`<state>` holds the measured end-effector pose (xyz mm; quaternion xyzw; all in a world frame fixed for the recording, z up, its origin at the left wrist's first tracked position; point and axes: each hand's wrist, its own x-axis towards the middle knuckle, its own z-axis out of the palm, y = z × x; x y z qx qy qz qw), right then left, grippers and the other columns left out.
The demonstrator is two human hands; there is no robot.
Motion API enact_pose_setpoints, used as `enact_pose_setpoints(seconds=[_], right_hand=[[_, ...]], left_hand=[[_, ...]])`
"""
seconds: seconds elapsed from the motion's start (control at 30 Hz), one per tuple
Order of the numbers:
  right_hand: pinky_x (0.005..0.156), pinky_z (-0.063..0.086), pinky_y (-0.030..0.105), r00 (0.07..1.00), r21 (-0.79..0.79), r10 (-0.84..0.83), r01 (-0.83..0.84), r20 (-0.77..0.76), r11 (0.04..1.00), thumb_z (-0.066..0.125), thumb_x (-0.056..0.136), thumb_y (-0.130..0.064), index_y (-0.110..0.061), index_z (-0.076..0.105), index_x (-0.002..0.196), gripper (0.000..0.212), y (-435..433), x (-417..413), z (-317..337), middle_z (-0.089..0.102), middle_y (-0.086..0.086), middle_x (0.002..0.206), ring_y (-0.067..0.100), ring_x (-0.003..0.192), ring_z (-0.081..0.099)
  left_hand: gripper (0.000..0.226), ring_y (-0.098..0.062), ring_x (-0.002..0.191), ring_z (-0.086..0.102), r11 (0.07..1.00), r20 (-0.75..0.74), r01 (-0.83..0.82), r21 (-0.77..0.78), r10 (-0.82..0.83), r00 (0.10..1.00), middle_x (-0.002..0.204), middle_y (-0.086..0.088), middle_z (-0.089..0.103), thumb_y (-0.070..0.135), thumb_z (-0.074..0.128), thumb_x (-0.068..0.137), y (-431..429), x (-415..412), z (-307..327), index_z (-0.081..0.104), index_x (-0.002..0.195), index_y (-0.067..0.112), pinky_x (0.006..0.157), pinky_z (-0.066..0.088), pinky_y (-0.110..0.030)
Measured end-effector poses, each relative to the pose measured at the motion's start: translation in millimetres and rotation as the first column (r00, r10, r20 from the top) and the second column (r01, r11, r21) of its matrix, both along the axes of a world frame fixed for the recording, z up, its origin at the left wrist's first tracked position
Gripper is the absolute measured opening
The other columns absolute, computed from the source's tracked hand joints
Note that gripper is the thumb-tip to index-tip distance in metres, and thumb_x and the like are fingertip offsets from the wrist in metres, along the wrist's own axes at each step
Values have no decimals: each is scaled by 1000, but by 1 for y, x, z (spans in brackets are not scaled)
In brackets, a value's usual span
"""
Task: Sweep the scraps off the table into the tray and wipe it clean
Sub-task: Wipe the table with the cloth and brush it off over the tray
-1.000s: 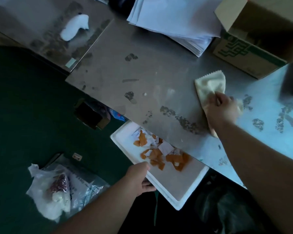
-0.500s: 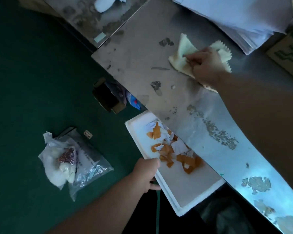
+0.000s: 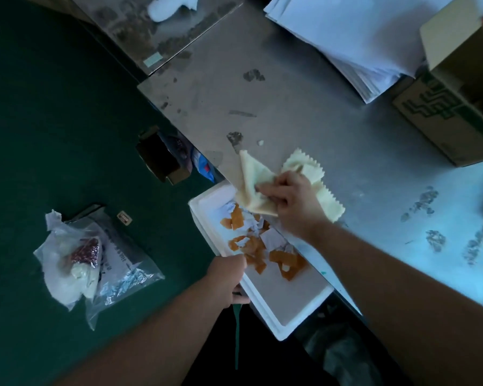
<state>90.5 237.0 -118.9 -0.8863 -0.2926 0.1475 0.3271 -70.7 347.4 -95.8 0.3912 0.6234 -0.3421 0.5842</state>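
The pale yellow cloth [image 3: 265, 188], zigzag-edged and bunched, sits at the near edge of the grey table [image 3: 346, 151], its lower fold overhanging the white tray [image 3: 290, 310] of orange and white scraps [image 3: 262, 246]. Half a second ago it was farther up the table. The right hand [image 3: 293, 204] presses down on it, grip closed on the fabric; the left hand [image 3: 229, 277] grips the tray's rim

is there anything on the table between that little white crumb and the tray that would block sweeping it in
Only the cloth itself. It lies bunched under the right hand at the table edge, between the white crumb and the tray that the left hand holds below that edge. No other object sits on that stretch, only dark stains.
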Motion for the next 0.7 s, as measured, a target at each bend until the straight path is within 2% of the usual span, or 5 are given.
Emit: enact_pose_setpoints(seconds=[0.23, 0.4, 0.47, 0.57, 0.7], right_hand=[[92, 44, 33, 977, -62, -118, 109, -180, 992, 59, 80, -30, -26, 81, 105, 34, -19, -75, 26, 56, -3, 99, 24, 102, 49], [80, 44, 9, 793, -14, -337, 384, -507, 923, 53, 95, 0, -25, 81, 103, 39, -20, -83, 59, 61, -2, 103, 8, 93, 59], [69, 54, 19, 575, 14, -446, 623, -686, 782, 54, 99, -9, -31, 78, 104, 33, -38, -86, 70, 70, 6, 99, 12, 79, 66], [94, 57, 51, 355, 59, -497, 854, -792, 516, 62, 98, -21, -28, 73, 117, 23, -82, -86, 84, 74, 11, 111, 32, 101, 71], [97, 54, 45, 179, 173, -650, 982, -738, 74, 63, 99, -13, -17, 72, 116, 20, -151, -82, 114, 75, 9, 111, 30, 109, 69]], left_hand=[[8, -31, 83, 65, 1000, 31, -30, 8, 30, 999, 96, -16, 62, 16, 52, 97, -8, -4, 14, 56, 100, 10, 67, 60, -45], [20, -36, 91, 67, 1000, 25, -4, 22, 3, 1000, 104, -18, 61, 23, 52, 98, -11, -3, 14, 55, 114, 11, 50, 58, -41], [21, -36, 93, 65, 1000, 21, 2, 13, -2, 1000, 106, -19, 60, 24, 53, 97, -9, -3, 11, 56, 114, 11, 48, 58, -40], [23, -38, 100, 65, 1000, 20, 12, -8, -12, 1000, 110, -21, 62, 24, 55, 96, -8, -4, 8, 57, 114, 9, 54, 58, -43], [20, -38, 100, 64, 999, 0, -17, -29, 17, 1000, 110, -23, 64, 21, 56, 97, -15, -5, 6, 57, 110, 7, 66, 59, -50]])
